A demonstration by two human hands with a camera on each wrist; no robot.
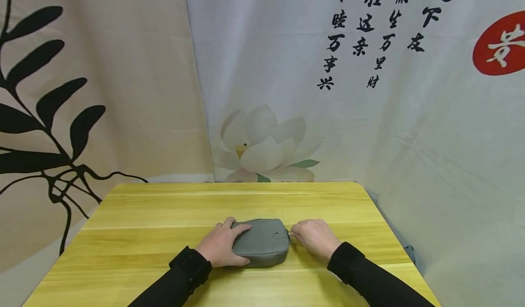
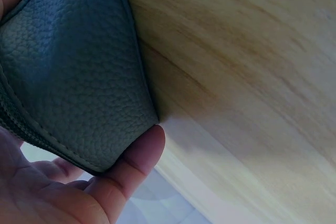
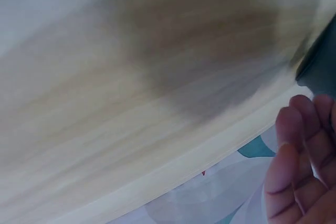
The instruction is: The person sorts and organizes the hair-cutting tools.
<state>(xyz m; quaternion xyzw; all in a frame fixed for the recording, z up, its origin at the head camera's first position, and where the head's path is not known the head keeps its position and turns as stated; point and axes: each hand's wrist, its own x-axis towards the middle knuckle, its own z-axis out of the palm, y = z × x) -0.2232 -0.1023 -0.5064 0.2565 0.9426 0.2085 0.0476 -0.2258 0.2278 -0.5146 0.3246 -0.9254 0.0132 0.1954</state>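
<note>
A grey pebbled-leather zip pouch (image 1: 262, 243) lies on the wooden table, with a small snap tab at its right end. My left hand (image 1: 223, 245) grips its left end, thumb along the near side and fingers over the top and far side. The left wrist view shows the pouch's leather side (image 2: 79, 72) and a dark zipper (image 2: 23, 124) along its edge, close to the palm. At the pouch's right end, my right hand (image 1: 316, 237) pinches the zipper pull, mostly hidden by the fingertips. Curled fingers of the right hand (image 3: 304, 161) show beside the pouch's dark corner (image 3: 320, 72).
The light wooden table (image 1: 164, 207) has rounded far corners. Behind it hangs a cloth backdrop (image 1: 266, 70) printed with leaves, a lotus and black characters. Another pale cloth (image 1: 459, 184) hangs along the right side.
</note>
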